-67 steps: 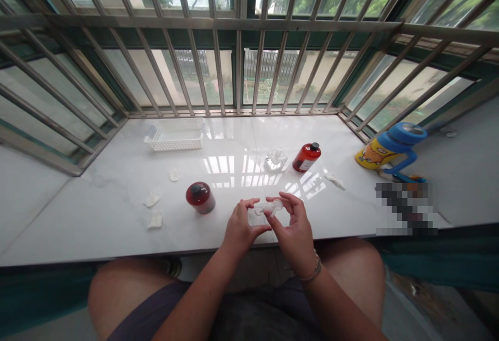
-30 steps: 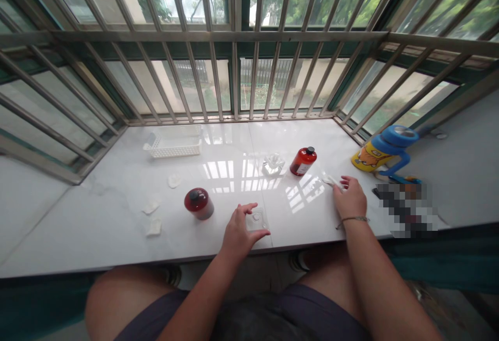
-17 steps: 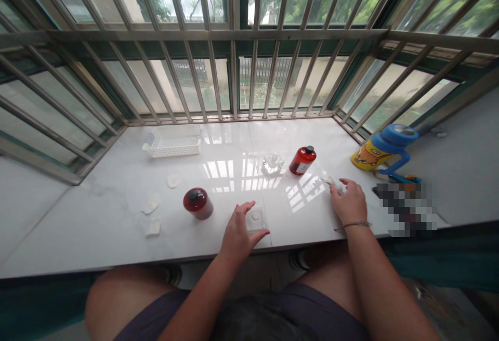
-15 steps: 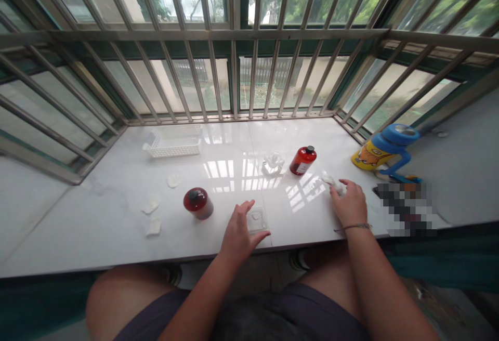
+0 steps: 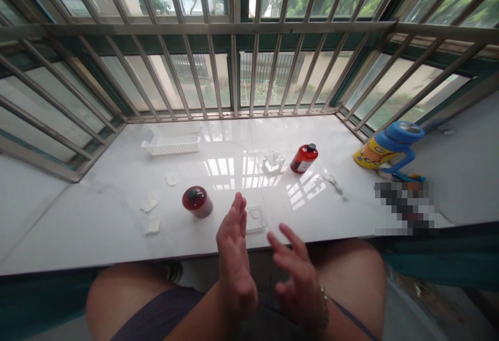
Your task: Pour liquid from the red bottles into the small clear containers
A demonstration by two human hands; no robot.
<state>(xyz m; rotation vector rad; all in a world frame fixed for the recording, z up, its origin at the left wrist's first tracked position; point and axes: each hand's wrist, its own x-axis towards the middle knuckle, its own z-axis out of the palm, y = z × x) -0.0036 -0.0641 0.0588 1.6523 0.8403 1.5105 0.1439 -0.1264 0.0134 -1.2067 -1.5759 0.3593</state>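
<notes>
Both hands hover over my lap at the near edge of the white marble sill. My left hand is raised edge-on with fingers straight and holds nothing. My right hand is beside it, fingers spread and empty. Just beyond the left fingertips lies a small clear plastic tray flat on the sill. A round dark-red jar stands left of the tray. A red bottle with a black cap stands farther back right, next to a crumpled clear wrapper.
A white slotted basket sits at the back left. Small white pads lie at left, and another white scrap at right. A yellow and blue cup stands at the far right. Metal window bars close the back.
My right hand left the white scrap at right and came back toward my lap. My left hand lifted off the clear tray and pulled back; both now hover empty near each other.
</notes>
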